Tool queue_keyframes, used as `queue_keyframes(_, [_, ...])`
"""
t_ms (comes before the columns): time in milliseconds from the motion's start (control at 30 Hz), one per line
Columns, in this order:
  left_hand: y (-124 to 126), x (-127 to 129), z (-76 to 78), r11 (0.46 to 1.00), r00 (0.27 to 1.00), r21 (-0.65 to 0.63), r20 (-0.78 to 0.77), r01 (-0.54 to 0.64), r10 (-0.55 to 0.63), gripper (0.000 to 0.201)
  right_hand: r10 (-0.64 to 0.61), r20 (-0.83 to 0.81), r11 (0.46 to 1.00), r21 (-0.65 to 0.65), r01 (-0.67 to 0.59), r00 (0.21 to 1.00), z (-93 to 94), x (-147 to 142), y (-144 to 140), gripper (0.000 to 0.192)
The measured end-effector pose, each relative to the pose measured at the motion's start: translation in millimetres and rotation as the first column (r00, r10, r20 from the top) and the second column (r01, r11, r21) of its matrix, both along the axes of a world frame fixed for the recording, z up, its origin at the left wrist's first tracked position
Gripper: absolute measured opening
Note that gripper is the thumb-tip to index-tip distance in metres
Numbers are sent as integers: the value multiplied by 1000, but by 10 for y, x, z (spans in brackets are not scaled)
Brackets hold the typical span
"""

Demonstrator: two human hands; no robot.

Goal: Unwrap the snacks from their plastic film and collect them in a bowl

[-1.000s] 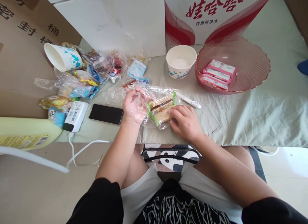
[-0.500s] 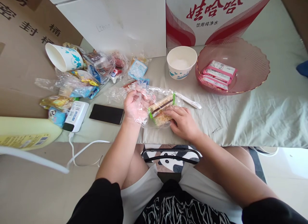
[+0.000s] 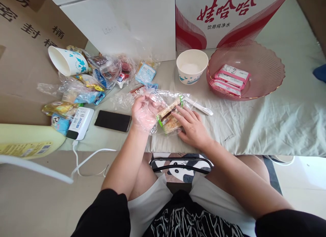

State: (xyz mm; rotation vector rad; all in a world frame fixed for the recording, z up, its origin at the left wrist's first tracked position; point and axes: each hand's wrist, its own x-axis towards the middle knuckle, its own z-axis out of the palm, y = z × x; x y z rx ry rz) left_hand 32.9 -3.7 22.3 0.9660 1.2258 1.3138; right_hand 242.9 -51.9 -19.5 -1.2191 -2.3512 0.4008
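My left hand [image 3: 145,112] is closed around a crinkled clear plastic bag [image 3: 154,123], which covers part of its fingers. Two wrapped wafer biscuits [image 3: 170,119] with green end seals lie side by side at the bag's right, one with a dark stripe. My right hand [image 3: 192,126] has its fingers laid across their right end and its thumb at the near edge. Where the bag ends beneath the biscuits, I cannot make out. Just beyond my right fingers lies a white pen-like tool [image 3: 200,106], partly hidden by plastic.
A white paper bowl [image 3: 192,67] and a pink glass bowl [image 3: 267,70] holding pink packets stand behind. At left are a phone [image 3: 112,121], a white corded device [image 3: 80,123], a tipped paper cup [image 3: 68,61] and heaped snack packs [image 3: 88,82]. Boxes [image 3: 122,26] line the back.
My right hand has shifted slightly up and left, its fingers reaching farther over the wafer biscuits. The biscuits have moved a little left. My left hand stays almost still.
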Motion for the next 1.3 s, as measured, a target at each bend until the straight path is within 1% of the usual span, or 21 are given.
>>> queue_keyframes(67, [-5,-2,0,999,999,26,-3,34,-34,42,-3,6,1000,9,3,1000,6,0,-2,66])
queue_keyframes(133, [-11,23,-2,999,998,25,42,43,-44,37,3,15,1000,9,-3,1000,7,-3,0,66])
queue_keyframes(200, [-19,80,9,999,991,-27,133,18,-15,29,5,23,1000,3,-5,1000,2,-7,3,67])
queue_keyframes(233, [-26,119,24,997,982,-74,189,3,11,25,-2,24,1000,3,2,1000,-2,-10,4,67])
queue_keyframes(300, [-42,202,72,984,949,-178,310,-7,63,21,-16,24,1000,17,15,1000,-12,-14,6,70])
queue_keyframes(367, [-63,273,136,971,899,-239,427,11,95,20,-19,22,999,39,18,1000,-26,-17,5,74])
queue_keyframes(433, [-82,314,197,966,850,-257,516,34,108,20,-12,21,998,58,11,1000,-40,-19,3,76])
queue_keyframes(533, [-100,323,251,963,799,-260,592,71,100,23,-14,17,997,79,13,1000,-53,-26,-1,74])
queue_keyframes(633, [-96,299,258,964,774,-252,626,83,97,25,-40,11,997,70,40,999,-53,-36,-6,69])
queue_keyframes(700, [-80,275,250,967,761,-246,638,59,116,24,-57,-2,996,62,57,998,-51,-41,-10,63])
queue_keyframes(833, [-34,211,228,972,725,-233,670,0,160,22,-84,-27,993,78,86,996,-52,-35,-12,45])
queue_keyframes(933, [-8,170,226,969,715,-245,674,-23,187,24,-68,-11,996,61,69,998,-46,-24,2,33])
queue_keyframes(967, [-4,163,230,967,719,-251,667,-30,195,25,-54,-4,997,47,54,999,-38,-21,9,33])
queue_keyframes(1100, [0,158,250,963,740,-266,637,-50,215,27,-8,37,1000,17,8,999,20,-20,38,47])
queue_keyframes(1167, [-1,159,245,963,737,-264,641,-52,216,27,-2,77,1000,18,1,997,53,-23,42,47])
queue_keyframes(1300, [4,150,213,970,706,-241,681,-30,191,27,17,142,1000,2,-17,990,92,-19,43,45])
